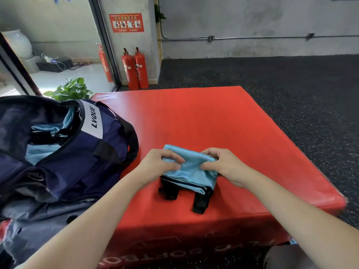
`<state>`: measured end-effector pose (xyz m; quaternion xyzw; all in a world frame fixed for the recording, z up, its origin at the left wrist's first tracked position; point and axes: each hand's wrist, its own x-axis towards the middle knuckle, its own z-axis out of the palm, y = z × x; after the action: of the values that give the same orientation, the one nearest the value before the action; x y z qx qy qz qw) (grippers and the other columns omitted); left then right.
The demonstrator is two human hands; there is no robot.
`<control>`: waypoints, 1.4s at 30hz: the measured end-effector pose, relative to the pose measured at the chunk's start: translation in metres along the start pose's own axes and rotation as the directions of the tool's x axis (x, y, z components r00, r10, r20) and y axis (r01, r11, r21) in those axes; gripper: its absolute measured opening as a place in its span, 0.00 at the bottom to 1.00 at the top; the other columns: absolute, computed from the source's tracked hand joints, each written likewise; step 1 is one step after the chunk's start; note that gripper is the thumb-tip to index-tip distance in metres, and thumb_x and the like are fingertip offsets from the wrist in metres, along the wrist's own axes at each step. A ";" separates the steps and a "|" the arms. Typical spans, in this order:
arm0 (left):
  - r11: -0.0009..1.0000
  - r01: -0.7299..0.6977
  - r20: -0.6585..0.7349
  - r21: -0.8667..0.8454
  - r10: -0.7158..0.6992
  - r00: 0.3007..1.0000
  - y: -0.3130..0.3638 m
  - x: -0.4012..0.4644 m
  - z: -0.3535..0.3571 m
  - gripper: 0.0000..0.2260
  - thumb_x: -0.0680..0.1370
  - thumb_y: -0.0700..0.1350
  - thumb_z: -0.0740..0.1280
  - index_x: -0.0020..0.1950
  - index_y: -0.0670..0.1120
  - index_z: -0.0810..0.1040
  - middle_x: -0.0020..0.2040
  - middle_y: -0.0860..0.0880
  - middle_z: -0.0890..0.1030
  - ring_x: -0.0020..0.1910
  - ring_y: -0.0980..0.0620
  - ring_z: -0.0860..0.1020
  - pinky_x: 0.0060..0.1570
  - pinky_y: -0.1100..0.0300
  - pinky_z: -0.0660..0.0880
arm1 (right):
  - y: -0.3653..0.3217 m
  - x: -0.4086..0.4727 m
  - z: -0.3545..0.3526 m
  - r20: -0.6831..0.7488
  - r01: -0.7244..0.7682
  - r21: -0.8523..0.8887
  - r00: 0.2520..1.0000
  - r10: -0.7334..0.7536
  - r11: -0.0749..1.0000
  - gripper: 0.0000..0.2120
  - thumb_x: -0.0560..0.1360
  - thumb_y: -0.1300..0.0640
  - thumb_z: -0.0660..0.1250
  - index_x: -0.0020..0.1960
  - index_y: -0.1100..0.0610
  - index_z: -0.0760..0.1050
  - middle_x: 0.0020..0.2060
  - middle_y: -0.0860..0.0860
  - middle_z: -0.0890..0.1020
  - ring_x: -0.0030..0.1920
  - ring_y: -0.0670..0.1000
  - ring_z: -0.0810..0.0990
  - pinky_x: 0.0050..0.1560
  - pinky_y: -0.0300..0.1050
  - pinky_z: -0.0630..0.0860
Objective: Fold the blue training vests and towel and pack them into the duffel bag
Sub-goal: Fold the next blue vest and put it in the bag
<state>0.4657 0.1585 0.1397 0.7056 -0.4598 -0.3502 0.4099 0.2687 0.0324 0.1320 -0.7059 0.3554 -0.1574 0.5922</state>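
A folded light-blue training vest (191,171) with black straps lies on the red padded box (194,117), near its front edge. My left hand (159,164) grips the vest's left side, thumb on top. My right hand (223,164) pinches its right side. The navy duffel bag (81,158) stands open at the left, partly on the box. Light-blue fabric (41,152) shows inside its opening. No towel is visible as a separate item.
Dark rubber floor (291,90) surrounds the box on the right and behind. Two red fire extinguishers (136,68) stand against the far wall, and a third stands behind glass. A green plant (71,90) sits behind the bag.
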 end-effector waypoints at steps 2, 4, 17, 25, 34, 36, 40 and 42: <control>1.000 -0.018 -0.059 -0.024 0.016 0.998 0.002 -0.008 -0.002 0.07 0.74 0.39 0.75 0.46 0.52 0.87 0.44 0.55 0.86 0.40 0.59 0.79 0.47 0.62 0.76 | -0.001 -0.002 0.005 -0.025 -0.003 0.062 1.000 0.005 0.998 0.10 0.71 0.68 0.74 0.52 0.61 0.81 0.38 0.52 0.81 0.39 0.50 0.77 0.38 0.42 0.72; 0.998 -0.064 -0.146 -0.026 0.059 0.987 0.004 -0.018 -0.008 0.07 0.75 0.40 0.74 0.48 0.52 0.87 0.43 0.57 0.86 0.37 0.62 0.78 0.43 0.67 0.74 | -0.004 -0.005 0.011 -0.029 -0.005 0.141 1.000 0.009 0.990 0.13 0.71 0.66 0.76 0.54 0.62 0.81 0.42 0.55 0.83 0.42 0.53 0.80 0.45 0.49 0.74; 0.936 -0.208 -0.640 0.284 0.347 0.685 0.017 -0.119 -0.125 0.16 0.74 0.43 0.74 0.59 0.56 0.80 0.56 0.55 0.74 0.55 0.63 0.74 0.57 0.74 0.66 | -0.127 -0.020 0.122 0.117 0.147 0.274 0.976 -0.185 0.950 0.04 0.77 0.60 0.72 0.45 0.58 0.77 0.37 0.51 0.82 0.33 0.49 0.80 0.33 0.46 0.80; 0.953 0.030 -0.745 0.303 0.217 0.631 0.005 -0.129 -0.233 0.15 0.77 0.47 0.71 0.63 0.57 0.76 0.60 0.53 0.72 0.52 0.64 0.70 0.53 0.72 0.62 | -0.214 0.041 0.217 0.044 0.296 0.118 0.952 -0.303 0.948 0.07 0.76 0.63 0.72 0.52 0.66 0.80 0.45 0.61 0.84 0.36 0.50 0.81 0.33 0.45 0.82; 0.810 0.314 -0.565 0.495 0.025 0.825 -0.023 -0.081 -0.308 0.22 0.74 0.47 0.72 0.68 0.51 0.76 0.64 0.42 0.71 0.64 0.44 0.72 0.60 0.59 0.67 | -0.236 0.094 0.254 0.046 0.272 -0.505 0.956 -0.289 0.819 0.09 0.77 0.62 0.68 0.55 0.65 0.77 0.47 0.59 0.82 0.46 0.61 0.86 0.42 0.51 0.84; 0.775 0.368 -0.541 0.514 -0.040 0.840 -0.031 -0.076 -0.311 0.24 0.73 0.48 0.71 0.69 0.52 0.75 0.69 0.41 0.69 0.69 0.41 0.69 0.70 0.54 0.65 | -0.234 0.093 0.251 0.045 0.326 -0.542 0.932 -0.360 0.774 0.10 0.76 0.63 0.68 0.56 0.66 0.79 0.53 0.61 0.82 0.50 0.62 0.84 0.52 0.56 0.82; 0.794 0.338 -0.550 0.506 -0.004 0.835 -0.031 -0.072 -0.297 0.20 0.74 0.48 0.69 0.67 0.53 0.77 0.74 0.42 0.66 0.74 0.41 0.64 0.74 0.47 0.63 | -0.224 0.079 0.233 0.033 0.404 -0.471 0.897 -0.441 0.784 0.08 0.76 0.61 0.70 0.55 0.58 0.80 0.51 0.53 0.82 0.49 0.56 0.84 0.55 0.51 0.81; 0.798 0.282 -0.535 0.533 0.059 0.843 -0.016 -0.074 -0.278 0.19 0.75 0.48 0.69 0.67 0.53 0.77 0.74 0.45 0.66 0.73 0.43 0.65 0.72 0.45 0.64 | -0.218 0.069 0.214 -0.004 0.439 -0.431 0.873 -0.488 0.788 0.07 0.75 0.60 0.71 0.53 0.55 0.81 0.47 0.49 0.83 0.47 0.50 0.83 0.51 0.41 0.80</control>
<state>0.6886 0.3032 0.2503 0.8925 -0.3711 -0.0065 0.2564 0.5229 0.1499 0.2714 -0.8708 0.2298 -0.2586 0.3493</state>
